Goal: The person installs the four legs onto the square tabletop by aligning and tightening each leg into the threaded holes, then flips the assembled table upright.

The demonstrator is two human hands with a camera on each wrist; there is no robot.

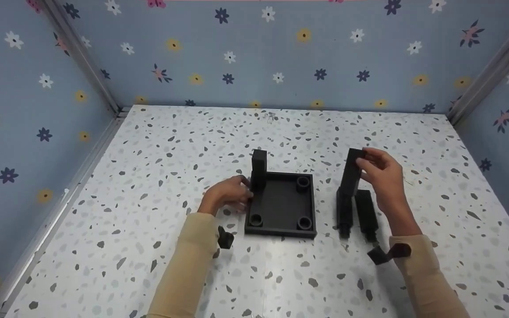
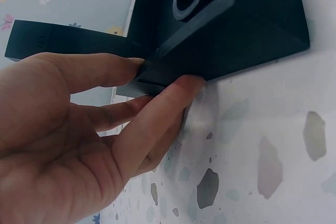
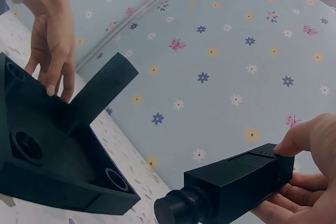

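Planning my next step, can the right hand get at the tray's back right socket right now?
Probably yes: only tabletop and the tray's low rim show between the open socket and the black leg in the right hand.

The left arm (image 1: 184, 265) rises from the bottom edge, the left hand (image 1: 229, 193) gripping just left of centre; the right arm (image 1: 429, 276) angles from lower right, the right hand (image 1: 385, 176) pinching, fingers bent.
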